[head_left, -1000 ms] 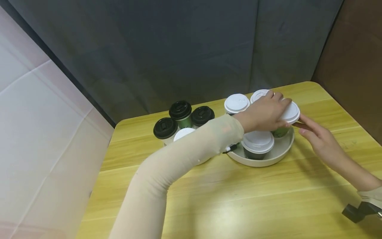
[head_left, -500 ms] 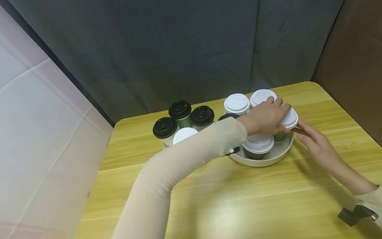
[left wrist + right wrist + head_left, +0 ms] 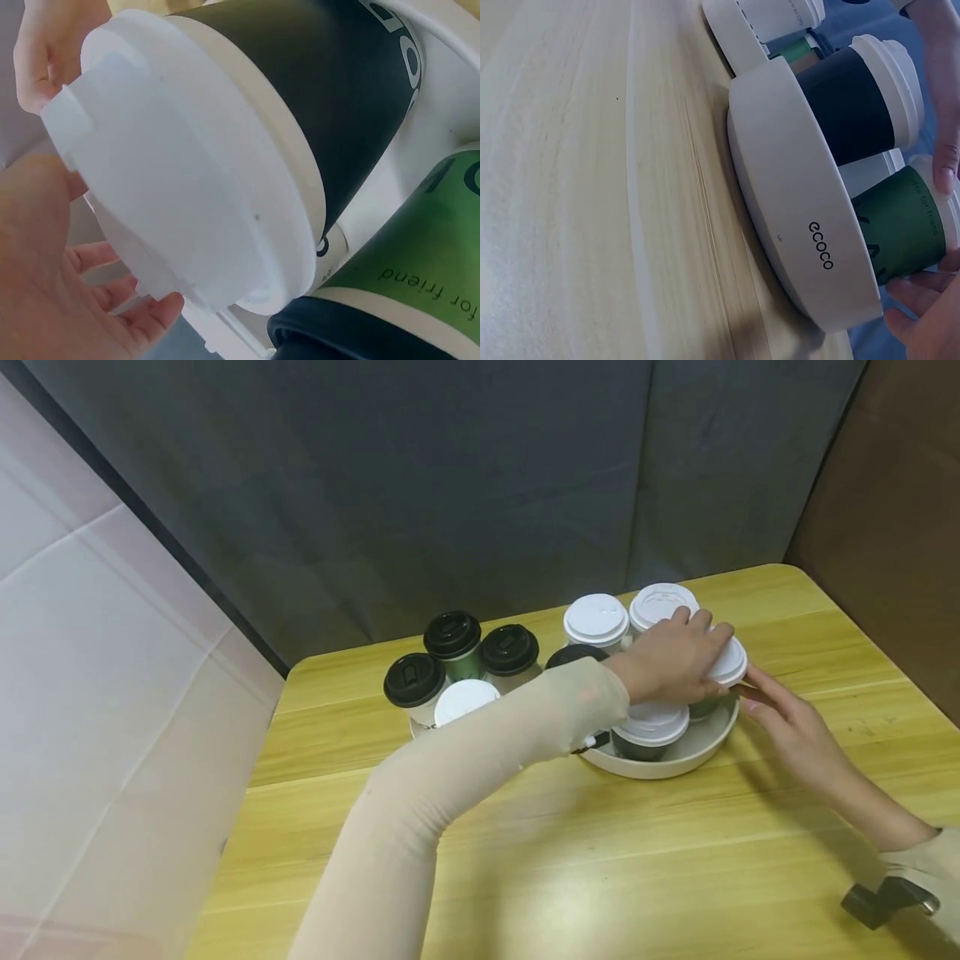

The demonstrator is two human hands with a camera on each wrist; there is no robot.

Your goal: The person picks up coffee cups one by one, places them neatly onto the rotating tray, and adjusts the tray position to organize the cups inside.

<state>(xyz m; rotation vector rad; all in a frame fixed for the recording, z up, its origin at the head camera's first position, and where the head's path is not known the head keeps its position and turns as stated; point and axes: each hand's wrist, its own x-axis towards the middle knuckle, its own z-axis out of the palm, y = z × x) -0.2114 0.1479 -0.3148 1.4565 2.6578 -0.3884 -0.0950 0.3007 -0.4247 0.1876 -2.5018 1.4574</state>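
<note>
In the head view my left hand (image 3: 671,660) reaches down over a white-lidded coffee cup (image 3: 729,662) at the right of a round cream tray (image 3: 660,770), its fingers and thumb around the lid. My right hand (image 3: 806,739) meets the same cup from the right, fingertips at its side just below the lid. The right wrist view shows this cup's green body (image 3: 904,225) leaning outward over the tray wall (image 3: 795,195). A dark cup with a white lid (image 3: 195,165) fills the left wrist view, partly hiding my left hand (image 3: 67,277).
White-lidded cups (image 3: 596,620) stand at the tray's back, beside a black-lidded cup (image 3: 576,656). To the left, black-lidded cups (image 3: 415,681) and a white-lidded one (image 3: 465,700) form another group, partly behind my left sleeve (image 3: 480,727). A dark curtain (image 3: 450,485) hangs behind the table.
The held cup has shifted slightly down and left toward the tray, both hands staying with it. My left forearm has moved a little right, uncovering the black lid beside it.
</note>
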